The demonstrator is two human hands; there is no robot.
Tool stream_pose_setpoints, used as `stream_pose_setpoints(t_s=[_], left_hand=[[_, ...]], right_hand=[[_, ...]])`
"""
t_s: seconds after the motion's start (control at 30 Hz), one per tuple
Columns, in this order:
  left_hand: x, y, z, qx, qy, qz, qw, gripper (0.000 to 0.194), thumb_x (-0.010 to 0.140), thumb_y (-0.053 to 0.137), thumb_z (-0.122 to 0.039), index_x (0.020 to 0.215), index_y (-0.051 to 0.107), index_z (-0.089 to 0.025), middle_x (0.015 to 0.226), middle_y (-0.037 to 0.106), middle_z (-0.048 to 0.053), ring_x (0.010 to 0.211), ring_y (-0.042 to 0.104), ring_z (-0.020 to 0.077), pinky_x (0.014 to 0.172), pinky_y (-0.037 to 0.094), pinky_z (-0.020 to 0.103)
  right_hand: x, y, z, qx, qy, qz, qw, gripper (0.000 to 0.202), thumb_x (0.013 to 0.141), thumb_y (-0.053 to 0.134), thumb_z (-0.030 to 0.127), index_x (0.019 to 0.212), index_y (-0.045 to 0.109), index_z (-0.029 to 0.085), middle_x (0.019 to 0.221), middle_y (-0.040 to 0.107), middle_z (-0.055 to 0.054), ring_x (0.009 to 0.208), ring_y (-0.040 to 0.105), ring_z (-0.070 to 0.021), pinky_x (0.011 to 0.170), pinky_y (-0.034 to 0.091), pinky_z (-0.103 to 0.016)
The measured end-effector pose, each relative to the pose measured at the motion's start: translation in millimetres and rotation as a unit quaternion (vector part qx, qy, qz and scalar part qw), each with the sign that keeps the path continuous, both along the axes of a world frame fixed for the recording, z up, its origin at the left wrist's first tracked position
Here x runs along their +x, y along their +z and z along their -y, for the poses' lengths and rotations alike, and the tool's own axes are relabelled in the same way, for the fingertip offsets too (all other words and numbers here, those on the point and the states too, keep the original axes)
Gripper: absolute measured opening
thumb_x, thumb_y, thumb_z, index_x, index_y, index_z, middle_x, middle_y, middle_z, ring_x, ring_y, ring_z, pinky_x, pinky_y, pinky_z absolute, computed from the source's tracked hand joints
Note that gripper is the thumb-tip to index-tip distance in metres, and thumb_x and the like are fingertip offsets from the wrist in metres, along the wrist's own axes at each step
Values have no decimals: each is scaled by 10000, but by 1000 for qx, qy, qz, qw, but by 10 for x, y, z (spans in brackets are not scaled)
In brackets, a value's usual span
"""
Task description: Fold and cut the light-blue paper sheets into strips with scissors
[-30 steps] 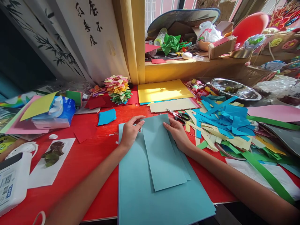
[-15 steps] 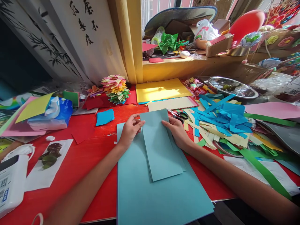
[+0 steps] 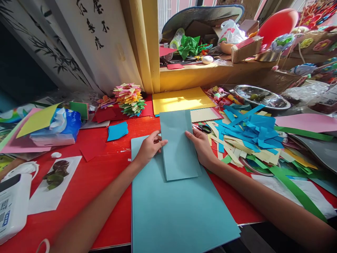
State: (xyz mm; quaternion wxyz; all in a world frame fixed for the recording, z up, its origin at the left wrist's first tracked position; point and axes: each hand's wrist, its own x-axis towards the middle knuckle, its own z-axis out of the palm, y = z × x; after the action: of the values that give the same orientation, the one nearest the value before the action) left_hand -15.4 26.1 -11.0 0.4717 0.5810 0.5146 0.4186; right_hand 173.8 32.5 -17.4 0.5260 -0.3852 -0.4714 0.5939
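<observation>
Now left hand (image 3: 149,148) and right hand (image 3: 202,146) are lifting pinched rectangular blue-green paper layers (image 3: 179,151), edges nearer flush, large blue-green paper sheets (image 3: 180,214) below grip.

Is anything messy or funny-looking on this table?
Yes. Paper strips lie in a jumbled heap on the right, crossing every which way. The big light-blue sheets also stick out past the near edge of the red table. The smaller sheets between the left hand and right hand show no tears.
</observation>
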Motion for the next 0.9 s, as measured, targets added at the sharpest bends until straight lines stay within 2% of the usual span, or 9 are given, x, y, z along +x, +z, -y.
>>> stream_pose_setpoints(t_s=[0.13, 0.33, 0.47, 0.67, 0.9], left_hand=[[16, 17, 38, 14, -49, -22, 998, 531, 694, 651, -403, 1162, 493, -209, 828, 567, 10, 720, 534, 136, 585, 416, 222], [9, -2, 34, 37, -61, -55, 996, 469, 718, 627, -382, 1132, 518, -191, 771, 575, 6, 723, 526, 150, 645, 406, 248], [-4, -21, 21, 38, -72, -68, 994, 432, 753, 588, -378, 1134, 500, -194, 774, 548, 0, 724, 504, 141, 626, 391, 239], [-7, -27, 18, 34, -64, -71, 995, 406, 745, 591, -379, 1097, 517, -190, 663, 444, -37, 600, 432, 105, 542, 354, 218], [0, -11, 20, 26, -56, -51, 997, 350, 716, 604, -401, 995, 555, -195, 631, 440, -41, 553, 433, 107, 469, 330, 208]], right_hand=[[2, -1, 7, 24, -33, -16, 999, 265, 778, 582, 372, 1006, 609, 241, 1065, 634, -24, 917, 601, -198, 713, 512, -294], [-8, 0, 4, 19, -33, -27, 999, 238, 783, 583, 354, 991, 613, 243, 1012, 650, -21, 923, 600, -199, 732, 511, -306], [-8, 6, -2, 15, -30, -21, 999, 268, 778, 582, 382, 1005, 606, 240, 995, 656, -25, 912, 602, -202, 733, 510, -314], [-5, 12, 11, 16, -29, -15, 999, 284, 787, 565, 400, 1015, 600, 234, 1014, 650, -32, 899, 604, -198, 716, 510, -305], [-5, 46, 13, 13, -35, 28, 999, 340, 766, 567, 456, 1028, 590, 240, 1055, 641, -33, 891, 607, -198, 703, 506, -296]])
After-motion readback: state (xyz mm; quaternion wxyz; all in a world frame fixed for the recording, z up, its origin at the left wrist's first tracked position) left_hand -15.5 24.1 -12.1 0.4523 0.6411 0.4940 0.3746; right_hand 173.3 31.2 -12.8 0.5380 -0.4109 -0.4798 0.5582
